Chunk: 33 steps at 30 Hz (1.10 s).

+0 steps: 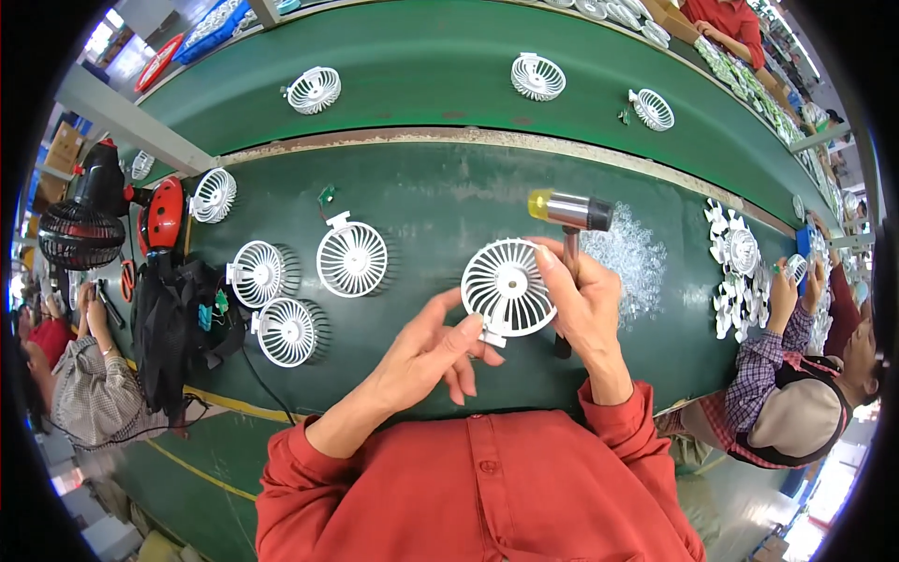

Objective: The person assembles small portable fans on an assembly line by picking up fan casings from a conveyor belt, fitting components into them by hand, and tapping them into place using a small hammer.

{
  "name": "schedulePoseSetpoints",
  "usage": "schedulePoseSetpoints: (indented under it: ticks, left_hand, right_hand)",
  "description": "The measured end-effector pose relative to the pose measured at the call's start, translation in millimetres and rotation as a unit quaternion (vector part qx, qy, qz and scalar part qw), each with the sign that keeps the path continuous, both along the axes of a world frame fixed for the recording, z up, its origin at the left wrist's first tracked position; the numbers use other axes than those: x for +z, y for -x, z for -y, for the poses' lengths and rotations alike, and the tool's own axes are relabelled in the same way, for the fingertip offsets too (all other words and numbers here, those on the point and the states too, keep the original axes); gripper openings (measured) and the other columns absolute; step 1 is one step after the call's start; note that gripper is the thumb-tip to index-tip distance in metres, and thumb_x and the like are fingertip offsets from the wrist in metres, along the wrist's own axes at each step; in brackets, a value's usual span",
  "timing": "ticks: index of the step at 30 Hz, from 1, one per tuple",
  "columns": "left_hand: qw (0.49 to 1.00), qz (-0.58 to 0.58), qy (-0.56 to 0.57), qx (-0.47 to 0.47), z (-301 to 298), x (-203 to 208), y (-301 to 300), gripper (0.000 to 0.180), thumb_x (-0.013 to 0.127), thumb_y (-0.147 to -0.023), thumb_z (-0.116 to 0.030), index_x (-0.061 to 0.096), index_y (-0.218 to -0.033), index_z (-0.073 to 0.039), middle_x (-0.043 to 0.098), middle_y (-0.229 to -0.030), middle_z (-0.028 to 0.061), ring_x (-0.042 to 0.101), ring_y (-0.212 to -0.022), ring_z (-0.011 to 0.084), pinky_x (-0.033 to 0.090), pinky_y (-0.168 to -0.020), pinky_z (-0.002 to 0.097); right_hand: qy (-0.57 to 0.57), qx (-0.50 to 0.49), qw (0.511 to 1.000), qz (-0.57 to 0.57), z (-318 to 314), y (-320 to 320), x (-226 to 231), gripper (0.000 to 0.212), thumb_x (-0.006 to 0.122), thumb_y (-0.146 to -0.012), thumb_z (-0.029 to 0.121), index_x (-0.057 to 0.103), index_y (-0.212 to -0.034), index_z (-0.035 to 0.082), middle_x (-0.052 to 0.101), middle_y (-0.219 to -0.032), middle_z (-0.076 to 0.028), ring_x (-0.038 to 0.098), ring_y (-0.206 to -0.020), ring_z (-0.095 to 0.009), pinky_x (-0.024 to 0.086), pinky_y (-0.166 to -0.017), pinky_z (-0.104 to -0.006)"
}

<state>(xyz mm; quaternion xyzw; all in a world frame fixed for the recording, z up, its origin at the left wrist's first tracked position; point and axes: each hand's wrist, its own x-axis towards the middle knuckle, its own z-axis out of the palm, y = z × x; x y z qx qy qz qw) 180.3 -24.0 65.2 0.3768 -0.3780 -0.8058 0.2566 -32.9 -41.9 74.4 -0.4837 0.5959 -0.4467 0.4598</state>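
Two bare forearms in red sleeves rise from the lower edge toward the middle of the frame, over a green work table (440, 201). The left hand (426, 354) reaches up and to the right, palm turned partly upward, fingers loosely curled; its thumb and forefinger pinch the small tab at the lower edge of a round white fan grille (508, 286). The right hand (582, 300) stands just right of centre, wrist bent, fingers closed around the dark handle of a small hammer (568, 212) whose head, yellow at one end and black at the other, lies crosswise above the hand. Its thumb presses on the grille's right rim. The grille sits at the centre of the frame, tilted toward the viewer, held between both hands just above the table.

Left of centre lie four more white fan grilles (351, 259). A heap of clear plastic bits (629, 253) lies right of the hammer. A green conveyor belt (421, 66) curves across the top.
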Motion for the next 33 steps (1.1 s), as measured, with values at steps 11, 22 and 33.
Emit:
schedulePoseSetpoints:
  ticks: [11, 22, 33]
  left_hand:
    - [0.979, -0.168, -0.111, 0.038, -2, -16, 20, 0.041, 0.05, -0.103, -0.032, 0.043, -0.129, -0.001, 0.065, -0.105, 0.0197, 0.065, -0.066, 0.0159, 0.057, -0.052, 0.0296]
    - [0.977, -0.16, -0.12, 0.072, -2, -15, 24, 0.034, 0.052, -0.102, -0.024, 0.047, -0.125, 0.0, 0.067, -0.105, 0.0217, 0.066, -0.066, 0.0159, 0.058, -0.053, 0.0298]
    - [0.964, -0.169, -0.113, 0.173, 0, -22, 24, 0.025, 0.057, -0.098, -0.016, 0.055, -0.114, 0.002, 0.068, -0.097, 0.0227, 0.062, -0.057, 0.0148, 0.054, -0.047, 0.0289]
  right_hand:
    - [0.021, 0.083, 0.995, -0.055, 14, -11, 13, 0.028, 0.067, -0.094, 0.021, 0.069, -0.107, -0.004, 0.063, -0.075, 0.002, 0.052, -0.071, -0.004, 0.044, -0.061, -0.0217]
    - [-0.029, 0.089, 0.992, -0.084, 37, -6, 5, 0.041, 0.067, -0.094, 0.032, 0.06, -0.07, -0.001, 0.042, -0.06, 0.007, 0.035, -0.059, -0.003, 0.025, -0.048, -0.0261]
    - [0.001, 0.094, 0.99, -0.102, 31, -15, 5, 0.034, 0.064, -0.096, 0.028, 0.068, -0.1, -0.005, 0.045, -0.064, 0.006, 0.039, -0.062, -0.004, 0.032, -0.051, -0.0248]
